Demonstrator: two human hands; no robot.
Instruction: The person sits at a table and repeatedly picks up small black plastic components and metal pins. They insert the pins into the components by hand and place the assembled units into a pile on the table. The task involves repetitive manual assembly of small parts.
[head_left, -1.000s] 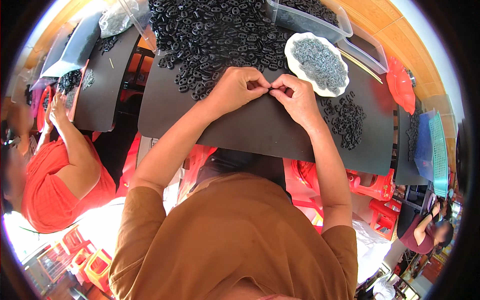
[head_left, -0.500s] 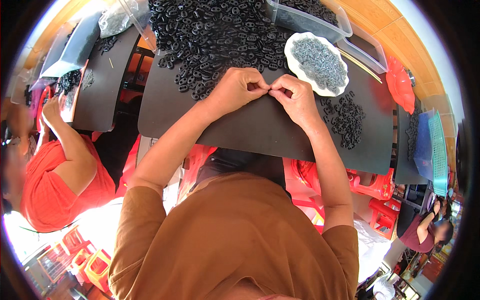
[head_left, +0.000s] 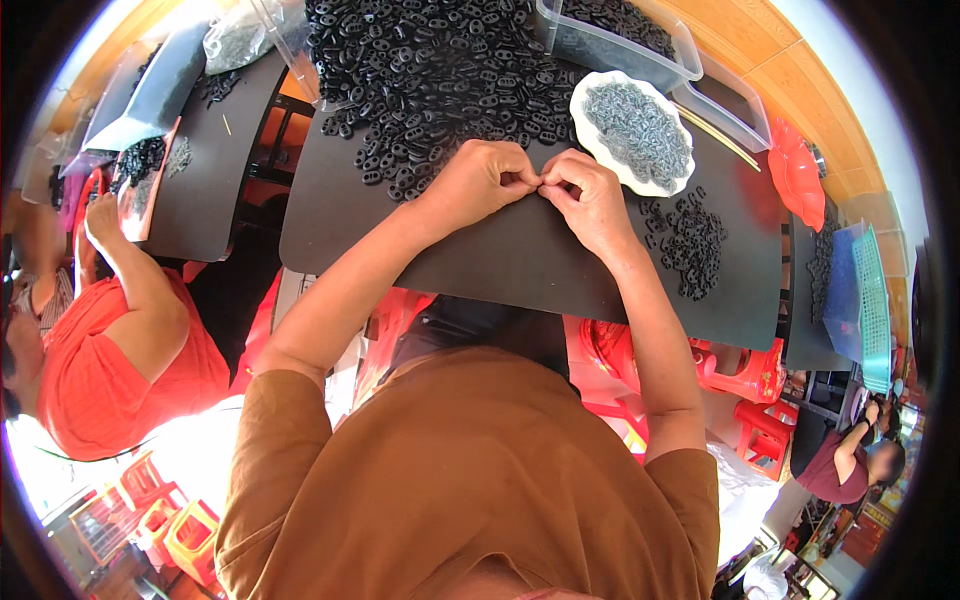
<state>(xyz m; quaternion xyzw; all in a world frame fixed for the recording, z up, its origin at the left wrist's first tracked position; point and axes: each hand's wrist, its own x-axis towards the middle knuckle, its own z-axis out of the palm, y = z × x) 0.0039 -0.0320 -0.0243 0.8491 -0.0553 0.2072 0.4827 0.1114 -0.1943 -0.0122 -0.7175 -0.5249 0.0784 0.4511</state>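
Above the dark table (head_left: 500, 255) my left hand (head_left: 482, 182) and my right hand (head_left: 588, 192) meet fingertip to fingertip, each closed in a pinch. Whatever sits between the fingers is too small and covered to name. Just beyond my left hand spreads a big heap of black oval plastic pieces with holes (head_left: 430, 90). Past my right hand stands a white scalloped dish (head_left: 583, 125) full of small grey, shiny parts (head_left: 638, 130). To the right of my right wrist lies a smaller pile of black pieces (head_left: 690, 245).
Clear plastic bins (head_left: 620, 45) line the far edge, with thin sticks (head_left: 718, 138) and a red scalloped dish (head_left: 797, 175) at right. A teal basket (head_left: 876, 310) stands farther right. At left, a person in red (head_left: 130, 350) sits by another table (head_left: 205, 190). Red stools (head_left: 765, 435) stand around.
My two hands stay pinched together in nearly the same spot. The whole view has shifted very slightly; nothing else visibly differs on the table.
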